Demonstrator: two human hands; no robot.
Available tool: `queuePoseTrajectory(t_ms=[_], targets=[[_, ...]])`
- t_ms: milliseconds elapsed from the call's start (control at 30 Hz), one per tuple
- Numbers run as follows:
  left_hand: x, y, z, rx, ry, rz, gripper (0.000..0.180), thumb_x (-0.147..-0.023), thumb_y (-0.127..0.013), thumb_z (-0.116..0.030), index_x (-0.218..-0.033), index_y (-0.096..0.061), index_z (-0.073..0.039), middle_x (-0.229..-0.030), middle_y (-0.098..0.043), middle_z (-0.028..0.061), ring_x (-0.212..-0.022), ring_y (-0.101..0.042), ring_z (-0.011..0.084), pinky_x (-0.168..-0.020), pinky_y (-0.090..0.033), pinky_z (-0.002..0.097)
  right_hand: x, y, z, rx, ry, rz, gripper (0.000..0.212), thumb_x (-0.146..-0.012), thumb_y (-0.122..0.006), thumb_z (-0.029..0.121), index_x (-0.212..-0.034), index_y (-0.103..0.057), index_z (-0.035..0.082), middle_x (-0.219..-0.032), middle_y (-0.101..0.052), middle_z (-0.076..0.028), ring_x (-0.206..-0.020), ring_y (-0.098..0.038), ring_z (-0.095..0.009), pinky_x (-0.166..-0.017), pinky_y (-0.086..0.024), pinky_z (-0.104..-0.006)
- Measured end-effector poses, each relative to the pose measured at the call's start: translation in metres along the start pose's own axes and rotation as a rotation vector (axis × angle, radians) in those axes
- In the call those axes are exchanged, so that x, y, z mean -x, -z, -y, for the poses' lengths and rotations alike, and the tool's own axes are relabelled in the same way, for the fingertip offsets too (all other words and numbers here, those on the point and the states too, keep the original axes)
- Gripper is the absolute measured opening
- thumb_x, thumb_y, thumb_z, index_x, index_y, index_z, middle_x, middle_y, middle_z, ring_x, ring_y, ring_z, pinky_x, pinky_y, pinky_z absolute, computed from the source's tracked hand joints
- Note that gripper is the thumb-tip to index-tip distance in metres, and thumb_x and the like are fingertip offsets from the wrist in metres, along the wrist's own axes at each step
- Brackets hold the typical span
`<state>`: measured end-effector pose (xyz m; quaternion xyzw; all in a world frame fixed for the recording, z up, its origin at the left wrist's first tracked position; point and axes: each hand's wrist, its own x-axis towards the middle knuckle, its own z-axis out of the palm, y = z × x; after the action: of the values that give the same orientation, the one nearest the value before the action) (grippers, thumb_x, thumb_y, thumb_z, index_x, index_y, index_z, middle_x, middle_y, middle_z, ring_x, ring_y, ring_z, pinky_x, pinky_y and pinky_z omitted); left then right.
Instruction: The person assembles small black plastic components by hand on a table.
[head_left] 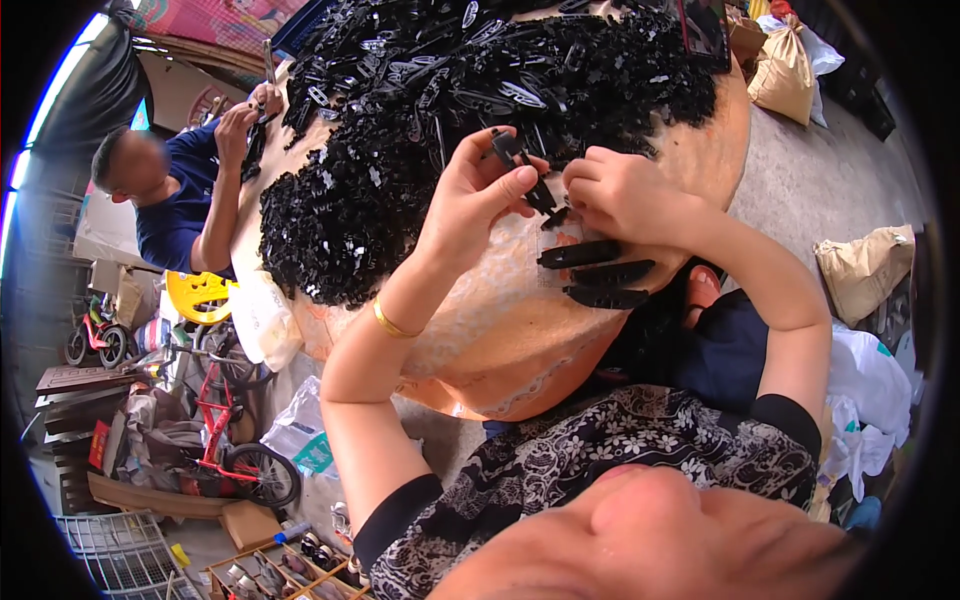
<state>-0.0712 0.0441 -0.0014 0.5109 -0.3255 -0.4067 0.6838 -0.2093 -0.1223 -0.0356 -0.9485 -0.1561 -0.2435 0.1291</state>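
Observation:
My left hand [480, 195] grips a slim black plastic part [540, 190] between thumb and fingers, tilted down toward the table. Its lower end comes close to the fingertips of my right hand [630, 195], which are pinched together; what they hold, if anything, is too small and hidden to name. Below my right hand, several long black plastic pieces lie side by side at the table edge, among them an upper piece [580, 253] and a lower piece [605, 297]. Just beyond both hands spreads a big heap of small black plastic parts [340, 215].
An orange-tan cloth [470, 320] covers the round table. At the left, a person in a navy shirt [190, 170] handles dark parts. A yellow plastic seat [200, 297], a red bicycle [215, 410] and a shoe rack [285, 570] stand left; sacks [782, 75] sit at the back right.

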Motion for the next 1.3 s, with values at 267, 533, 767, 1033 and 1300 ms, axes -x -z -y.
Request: queuePoseTrajectory(t_ms=[267, 533, 767, 1033, 1300], targets=[[-0.004, 0.006, -0.003, 0.105, -0.018, -0.092, 0.038, -0.086, -0.062, -0.007, -0.12, -0.046, -0.003, -0.1, -0.062, 0.0109, -0.084, -0.061, 0.0143, -0.069, -0.055, 0.0263, 0.002, -0.009, -0.011, -0.139, -0.112, -0.01, 0.014, -0.074, -0.063, 0.007, -0.087, -0.061, 0.003, -0.086, -0.056, -0.01, -0.086, -0.055, -0.029, -0.074, -0.048, -0.0363], [0.002, -0.004, 0.023, 0.107, 0.13, 0.029, 0.027, -0.086, -0.057, 0.002, -0.113, -0.05, 0.0, -0.105, -0.06, 0.011, -0.093, -0.061, 0.0183, -0.085, -0.053, 0.0325, 0.01, -0.002, -0.018, -0.156, -0.341, -0.058, 0.024, -0.074, -0.066, 0.004, -0.097, -0.061, 0.005, -0.082, -0.058, -0.009, -0.073, -0.06, -0.025, -0.065, -0.049, -0.0335], [0.006, -0.007, 0.03, 0.047, 0.24, 0.062, 0.03, -0.086, -0.057, 0.002, -0.115, -0.05, -0.001, -0.108, -0.06, 0.0123, -0.099, -0.06, 0.0208, -0.089, -0.053, 0.036, 0.009, 0.012, -0.01, -0.878, -0.606, -0.204, 0.028, -0.078, -0.058, -0.004, -0.106, -0.058, -0.001, -0.085, -0.06, -0.003, -0.077, -0.056, -0.006, -0.069, -0.049, -0.0224], [0.01, -0.009, 0.04, 0.182, 0.239, 0.109, 0.032, -0.084, -0.059, 0.003, -0.114, -0.048, -0.002, -0.106, -0.06, 0.0111, -0.096, -0.062, 0.0216, -0.086, -0.054, 0.0368, 0.004, 0.012, 0.016, -1.078, -0.662, -0.309, 0.014, -0.082, -0.064, 0.001, -0.096, -0.064, -0.002, -0.09, -0.066, -0.006, -0.075, -0.061, -0.009, -0.072, -0.051, -0.0221], [0.012, -0.012, 0.036, 0.165, 0.21, 0.053, 0.03, -0.087, -0.059, -0.002, -0.115, -0.049, -0.001, -0.1, -0.06, 0.0096, -0.087, -0.062, 0.018, -0.079, -0.055, 0.034, 0.005, 0.009, 0.02, -0.444, -0.24, -0.434, 0.011, -0.075, -0.065, -0.002, -0.085, -0.066, 0.001, -0.084, -0.065, -0.008, -0.078, -0.062, -0.021, -0.066, -0.051, -0.0282]])
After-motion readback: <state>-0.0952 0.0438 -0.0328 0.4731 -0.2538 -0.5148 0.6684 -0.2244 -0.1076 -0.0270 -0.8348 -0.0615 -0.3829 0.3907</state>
